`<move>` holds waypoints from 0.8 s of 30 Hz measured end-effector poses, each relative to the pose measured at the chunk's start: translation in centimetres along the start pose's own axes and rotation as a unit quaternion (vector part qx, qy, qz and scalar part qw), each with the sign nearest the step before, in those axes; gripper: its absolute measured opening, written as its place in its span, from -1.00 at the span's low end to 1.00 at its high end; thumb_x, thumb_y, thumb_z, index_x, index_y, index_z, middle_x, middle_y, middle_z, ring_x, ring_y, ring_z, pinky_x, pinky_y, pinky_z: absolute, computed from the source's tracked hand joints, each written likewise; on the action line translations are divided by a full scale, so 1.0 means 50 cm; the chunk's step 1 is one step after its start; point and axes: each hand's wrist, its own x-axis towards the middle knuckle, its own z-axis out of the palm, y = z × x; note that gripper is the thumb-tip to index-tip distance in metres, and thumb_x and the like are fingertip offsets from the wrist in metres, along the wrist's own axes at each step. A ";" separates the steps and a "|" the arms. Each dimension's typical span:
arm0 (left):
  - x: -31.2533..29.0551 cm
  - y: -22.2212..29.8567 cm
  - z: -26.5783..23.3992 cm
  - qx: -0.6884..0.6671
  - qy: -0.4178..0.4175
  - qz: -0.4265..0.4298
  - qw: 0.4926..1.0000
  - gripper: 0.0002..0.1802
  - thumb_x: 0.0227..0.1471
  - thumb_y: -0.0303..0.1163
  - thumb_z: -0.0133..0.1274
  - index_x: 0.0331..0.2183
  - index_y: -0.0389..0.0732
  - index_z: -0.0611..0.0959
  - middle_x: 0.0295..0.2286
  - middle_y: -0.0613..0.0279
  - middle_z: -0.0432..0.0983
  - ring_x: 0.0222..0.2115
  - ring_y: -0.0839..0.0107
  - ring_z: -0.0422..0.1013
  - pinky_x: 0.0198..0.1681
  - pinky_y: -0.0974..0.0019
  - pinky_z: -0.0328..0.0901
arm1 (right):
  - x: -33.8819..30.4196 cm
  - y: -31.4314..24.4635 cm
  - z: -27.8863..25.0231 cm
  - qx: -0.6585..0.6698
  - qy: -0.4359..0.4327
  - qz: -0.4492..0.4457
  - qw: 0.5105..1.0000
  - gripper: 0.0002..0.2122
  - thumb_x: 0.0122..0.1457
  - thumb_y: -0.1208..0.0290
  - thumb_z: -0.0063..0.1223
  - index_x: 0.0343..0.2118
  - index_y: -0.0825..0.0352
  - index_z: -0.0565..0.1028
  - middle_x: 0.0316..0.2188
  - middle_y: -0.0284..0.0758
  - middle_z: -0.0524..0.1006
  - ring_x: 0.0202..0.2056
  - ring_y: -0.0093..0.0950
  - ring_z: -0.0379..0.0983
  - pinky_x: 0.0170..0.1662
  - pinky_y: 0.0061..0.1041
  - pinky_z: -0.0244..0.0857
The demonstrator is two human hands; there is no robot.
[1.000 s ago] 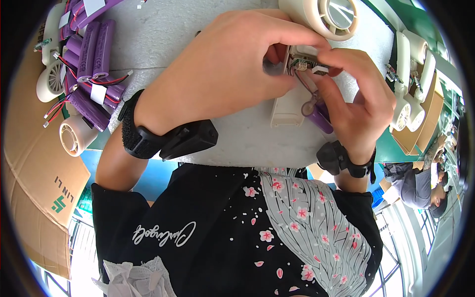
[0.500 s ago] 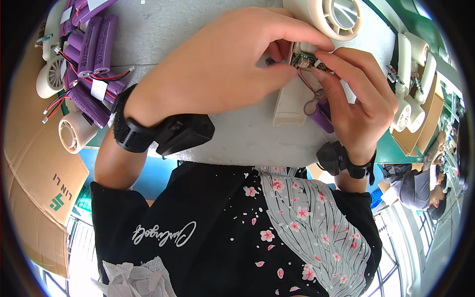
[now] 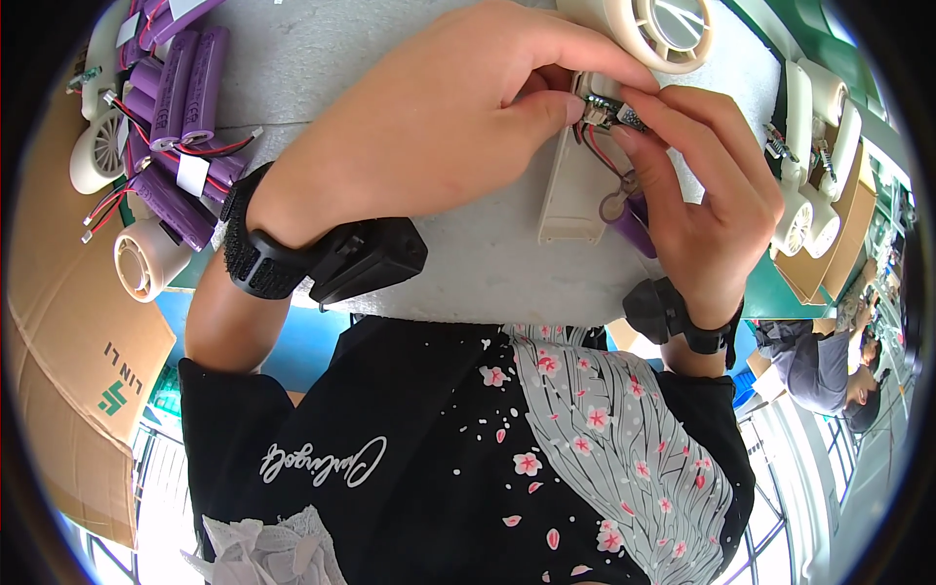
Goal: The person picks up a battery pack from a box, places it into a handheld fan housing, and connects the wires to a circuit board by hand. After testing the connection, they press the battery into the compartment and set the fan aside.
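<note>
A cream handheld fan (image 3: 570,200) lies with its handle open on the table, its round head away from me. My left hand (image 3: 458,112) is closed around the upper handle, its forefinger stretched across below the head. The left thumb tip touches the near left end of a small green circuit board (image 3: 606,109); its other fingertips are partly hidden. My right hand (image 3: 707,180) pinches the board's right end between thumb and forefinger. Red and black wires (image 3: 597,146) run from the board's plug toward a purple battery cell (image 3: 639,226), partly under the right hand.
Several purple battery cells (image 3: 200,93) with wired plugs are heaped at the left, beside cream fan parts (image 3: 151,258). More cream fans (image 3: 809,146) with bare boards stand at the right near a cardboard box (image 3: 843,244). A large carton (image 3: 78,370) borders the left; a person (image 3: 824,366) is farther right.
The board has tilted and shifted slightly up and left. My left thumb has moved back from over the handle to the board's end, exposing more of the red and black wires.
</note>
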 end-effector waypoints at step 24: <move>0.014 0.033 -0.017 0.052 -0.039 -0.056 0.996 -0.56 -0.02 -0.71 -0.11 -0.03 -0.37 0.50 -0.11 -0.10 0.44 -0.08 0.12 0.41 -0.02 0.25 0.30 | -0.003 -0.013 -0.004 0.018 -0.062 0.041 0.997 -0.79 0.01 0.74 0.12 -0.28 0.37 0.59 -0.44 -0.31 0.47 -0.42 -0.47 0.44 -0.39 -0.57 0.30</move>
